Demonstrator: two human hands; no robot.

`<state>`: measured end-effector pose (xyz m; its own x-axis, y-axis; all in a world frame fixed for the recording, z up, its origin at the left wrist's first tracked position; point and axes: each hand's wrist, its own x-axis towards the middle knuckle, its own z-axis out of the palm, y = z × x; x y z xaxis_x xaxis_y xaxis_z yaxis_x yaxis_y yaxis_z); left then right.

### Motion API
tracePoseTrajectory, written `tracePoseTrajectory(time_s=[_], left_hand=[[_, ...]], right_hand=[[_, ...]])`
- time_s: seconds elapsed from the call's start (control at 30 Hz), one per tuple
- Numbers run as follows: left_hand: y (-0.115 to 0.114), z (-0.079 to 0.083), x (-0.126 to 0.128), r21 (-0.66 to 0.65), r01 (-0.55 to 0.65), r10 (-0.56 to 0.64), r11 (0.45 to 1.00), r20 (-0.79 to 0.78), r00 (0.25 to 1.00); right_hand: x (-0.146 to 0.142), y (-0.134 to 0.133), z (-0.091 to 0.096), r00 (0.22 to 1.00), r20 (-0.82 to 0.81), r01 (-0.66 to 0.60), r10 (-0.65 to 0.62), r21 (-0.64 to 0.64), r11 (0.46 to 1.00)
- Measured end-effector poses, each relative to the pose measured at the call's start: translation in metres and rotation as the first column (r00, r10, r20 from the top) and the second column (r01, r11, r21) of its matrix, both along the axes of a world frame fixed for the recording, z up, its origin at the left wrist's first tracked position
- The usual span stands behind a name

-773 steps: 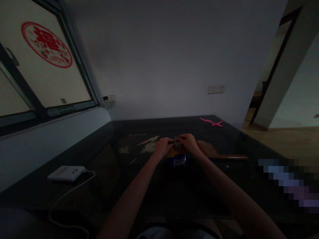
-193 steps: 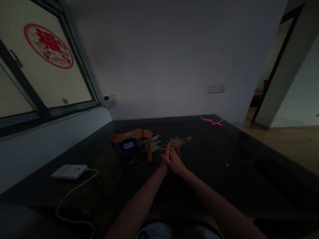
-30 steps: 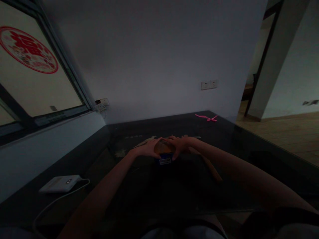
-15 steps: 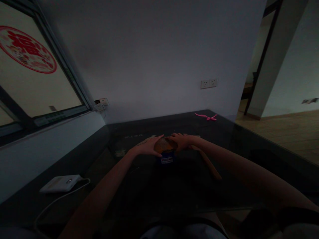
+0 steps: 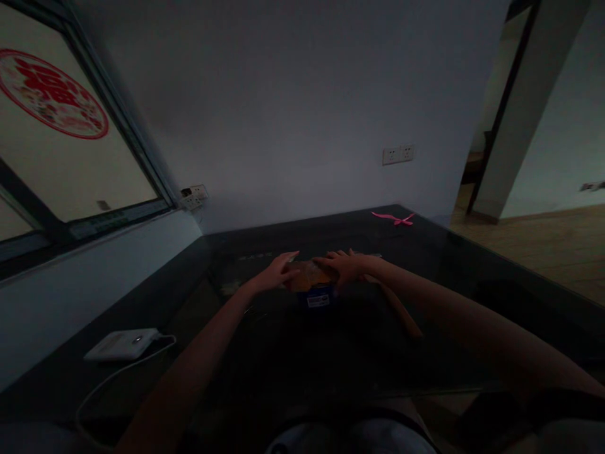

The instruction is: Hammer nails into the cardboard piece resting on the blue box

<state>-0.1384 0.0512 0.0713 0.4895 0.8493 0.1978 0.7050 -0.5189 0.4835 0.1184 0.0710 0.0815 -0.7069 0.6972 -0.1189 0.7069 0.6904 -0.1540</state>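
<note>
A small package (image 5: 317,296) with a see-through orange top, a dark blue lower part and a white printed label sits on the dark table in front of me. My right hand (image 5: 344,266) grips its right side, fingers curved over the top. To its left is my left hand (image 5: 276,274), fingers spread and thumb near the package's side; whether the thumb touches cannot be made out in the dim light. Beside my right forearm lies a long orange-brown stick (image 5: 401,310), its far end hidden by the hand and forearm.
A white power bank (image 5: 118,345) with a white cable (image 5: 111,373) lies at the table's left. A pink ribbon-like strip (image 5: 396,219) rests at the far right corner. The dark table (image 5: 302,366) meets a wall with sockets (image 5: 397,154); a window (image 5: 108,157) is at left.
My left hand has shifted left and eased off the package, showing more of its orange top. My right hand stays on it. The view has shifted slightly.
</note>
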Motion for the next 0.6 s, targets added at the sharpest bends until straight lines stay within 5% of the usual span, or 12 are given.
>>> tracePoseTrajectory(time_s=[0.17, 0.27, 0.47, 0.6], left_hand=[[-0.007, -0.006, -0.035, -0.006, -0.184, 0.183, 0.983, 0.133, 0.974], [-0.021, -0.025, -0.067, -0.007, -0.304, 0.302, 0.953, 0.129, 0.945], [-0.054, -0.093, -0.111, 0.053, -0.376, 0.378, 0.925, -0.22, 0.899], [-0.061, -0.114, -0.112, 0.092, -0.366, 0.373, 0.926, -0.368, 0.852]], right_hand=[[0.004, -0.004, 0.004, 0.999, -0.036, -0.014, 0.012, -0.055, 0.998], [0.005, -0.013, 0.011, 0.994, -0.112, -0.011, 0.011, -0.004, 1.0], [0.02, -0.058, 0.017, 0.835, -0.536, 0.02, 0.125, 0.257, 0.966], [0.034, -0.101, -0.005, 0.755, -0.637, 0.014, 0.153, 0.249, 0.968]])
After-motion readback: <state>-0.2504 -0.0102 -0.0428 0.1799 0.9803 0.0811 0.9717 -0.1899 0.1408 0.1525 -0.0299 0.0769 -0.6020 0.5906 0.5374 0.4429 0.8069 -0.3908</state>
